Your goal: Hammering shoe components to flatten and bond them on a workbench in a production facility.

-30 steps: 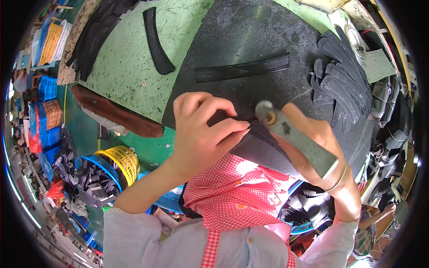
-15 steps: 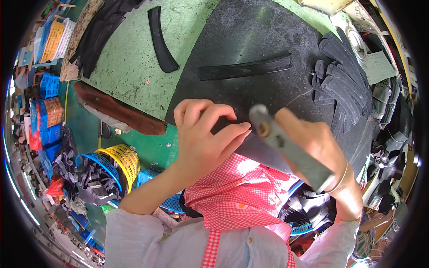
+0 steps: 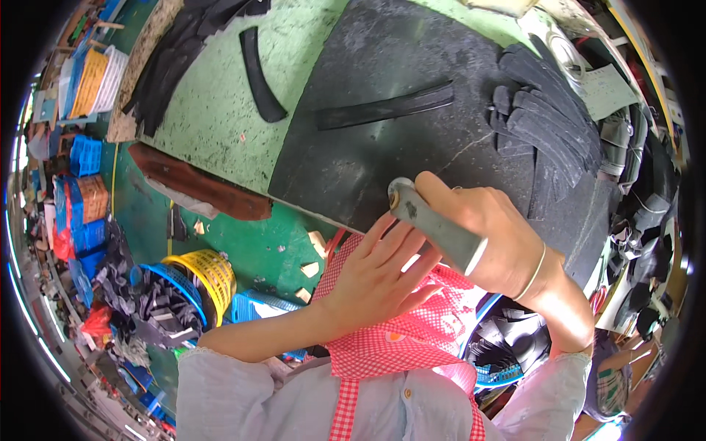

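Observation:
My right hand (image 3: 504, 231) is wrapped round a hammer, whose grey metal head (image 3: 441, 231) is low over the near edge of a dark slab (image 3: 346, 165). Beside and partly under that head, my left hand (image 3: 371, 283) has its fingers stretched out, back upward, fingertips at the slab's edge. Whether anything lies beneath those fingers is hidden. Farther out on the slab rests a long black strip (image 3: 386, 108). A second, curved black strip (image 3: 259, 77) lies to the left on the pale green tabletop (image 3: 213, 110).
Dark strips are heaped on the slab's right side (image 3: 551, 128), and more black pieces (image 3: 173, 66) lie at the far left. A reddish-brown piece (image 3: 202, 187) runs along the table's left edge. Below stand yellow (image 3: 217, 275) and blue (image 3: 173, 275) baskets, with black scraps in the blue one.
My left hand has come down toward me, its curled fingers straightening. My right hand has shifted left with the hammer. The picture has tilted slightly, showing more floor beside the slab.

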The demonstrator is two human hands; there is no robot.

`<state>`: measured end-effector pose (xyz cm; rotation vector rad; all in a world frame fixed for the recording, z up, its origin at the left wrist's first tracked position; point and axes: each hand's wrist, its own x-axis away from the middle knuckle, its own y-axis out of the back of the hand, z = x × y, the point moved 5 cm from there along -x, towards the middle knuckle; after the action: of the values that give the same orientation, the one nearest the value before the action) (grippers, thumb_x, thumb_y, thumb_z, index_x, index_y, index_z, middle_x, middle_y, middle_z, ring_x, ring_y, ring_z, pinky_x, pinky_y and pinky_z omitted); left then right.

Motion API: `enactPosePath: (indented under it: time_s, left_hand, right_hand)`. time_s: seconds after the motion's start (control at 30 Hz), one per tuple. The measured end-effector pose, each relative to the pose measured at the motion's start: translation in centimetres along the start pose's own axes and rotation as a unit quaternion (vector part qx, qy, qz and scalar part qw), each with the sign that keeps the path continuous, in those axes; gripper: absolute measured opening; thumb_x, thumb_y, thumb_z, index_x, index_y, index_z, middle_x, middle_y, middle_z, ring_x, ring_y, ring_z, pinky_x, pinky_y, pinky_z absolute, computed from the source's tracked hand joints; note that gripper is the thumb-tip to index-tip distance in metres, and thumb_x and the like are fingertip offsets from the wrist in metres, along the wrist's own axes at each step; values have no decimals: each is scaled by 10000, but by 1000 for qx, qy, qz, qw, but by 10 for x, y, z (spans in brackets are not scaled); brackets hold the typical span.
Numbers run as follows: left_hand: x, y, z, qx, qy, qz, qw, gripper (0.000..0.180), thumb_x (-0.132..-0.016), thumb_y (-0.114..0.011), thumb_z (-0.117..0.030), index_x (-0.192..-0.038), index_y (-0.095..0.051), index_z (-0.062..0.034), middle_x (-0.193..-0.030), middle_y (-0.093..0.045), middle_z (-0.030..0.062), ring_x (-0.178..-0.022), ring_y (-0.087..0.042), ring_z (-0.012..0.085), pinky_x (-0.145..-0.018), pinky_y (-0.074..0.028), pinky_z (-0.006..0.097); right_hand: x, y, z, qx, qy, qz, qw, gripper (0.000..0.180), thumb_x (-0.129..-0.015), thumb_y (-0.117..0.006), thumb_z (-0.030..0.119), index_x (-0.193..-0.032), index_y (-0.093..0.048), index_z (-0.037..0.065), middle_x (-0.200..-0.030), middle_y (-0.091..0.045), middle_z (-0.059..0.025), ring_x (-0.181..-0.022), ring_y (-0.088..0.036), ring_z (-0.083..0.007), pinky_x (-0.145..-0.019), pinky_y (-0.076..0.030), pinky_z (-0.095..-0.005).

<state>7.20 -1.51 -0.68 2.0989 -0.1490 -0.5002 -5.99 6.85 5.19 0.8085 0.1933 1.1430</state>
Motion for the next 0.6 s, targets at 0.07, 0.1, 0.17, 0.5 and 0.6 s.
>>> enactPosePath:
  time_s: [0.07, 0.1, 0.17, 0.5, 0.6]
  left_hand:
    - [-21, 4, 5, 58, 19, 3, 998, 604, -895, -751, -439, -1313, -657, -13, -1355, -549, 215, -1328, -513, 416, -1202, -391, 586]
    - [-36, 9, 6, 67, 24, -9, 997, 522, -868, -779, -402, -1221, -675, -32, -1271, -550, 216, -1280, -530, 430, -1178, -419, 566]
    - [-52, 1, 17, 100, 1, 4, 995, 345, -822, -838, -299, -1013, -678, -61, -1238, -576, 166, -1263, -567, 421, -1113, -484, 576]
    - [-86, 9, 34, 48, -46, 25, 998, 383, -791, -836, -163, -1171, -792, -175, -1067, -604, 30, -1021, -571, 259, -934, -451, 433]
    - [-89, 5, 26, 111, -84, 93, 986, 425, -740, -840, -91, -1152, -800, -184, -1045, -607, 16, -962, -582, 245, -900, -463, 428]
  right_hand:
    - [12, 9, -14, -47, 17, -79, 996, 263, -943, -649, 112, -1163, -536, 22, -803, -653, -237, -773, -673, -484, -662, -527, -532]
    - [22, 15, -19, -87, 7, -99, 991, 226, -955, -651, 61, -1164, -580, 12, -866, -629, -217, -752, -672, -433, -630, -521, -466]
    - [48, 23, -29, -40, 79, -213, 973, 111, -984, -670, -2, -1085, -662, -46, -920, -572, -177, -703, -666, -348, -601, -500, -389]
    - [138, 2, -35, -53, -154, -92, 982, 211, -926, -691, 98, -1069, -553, 29, -723, -605, -155, -678, -722, -375, -574, -553, -460]
    - [135, -6, -31, -22, -121, -95, 988, 225, -950, -667, 155, -1074, -532, 25, -731, -632, -160, -680, -710, -374, -585, -548, -481]
